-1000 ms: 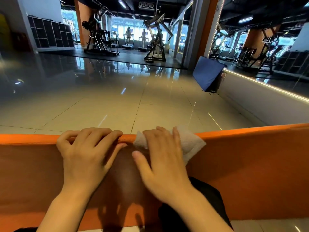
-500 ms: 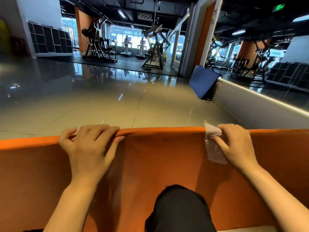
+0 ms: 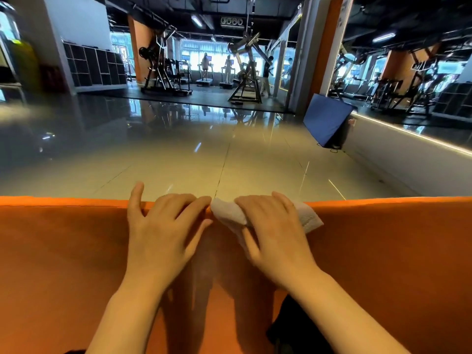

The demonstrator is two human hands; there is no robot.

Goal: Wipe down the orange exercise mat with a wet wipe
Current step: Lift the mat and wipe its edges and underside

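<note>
The orange exercise mat [image 3: 383, 251] stands on edge across the whole lower view, its top edge running left to right. My left hand [image 3: 163, 226] is hooked over that top edge near the middle, fingers curled on the far side. My right hand [image 3: 273, 233] lies right beside it, pressing a white wet wipe [image 3: 306, 218] flat against the mat's top edge and near face. The wipe sticks out on both sides of the fingers.
Beyond the mat lies a glossy tiled gym floor [image 3: 204, 154]. A blue mat [image 3: 324, 118] leans against the low wall at right under a mirror. Weight machines [image 3: 245, 72] and people on treadmills stand far back. A dark trouser leg [image 3: 288, 325] shows at the bottom.
My right hand slid the wipe out to the right along the mat's top edge, then back left until it sits next to my left hand, which shifted slightly right.
</note>
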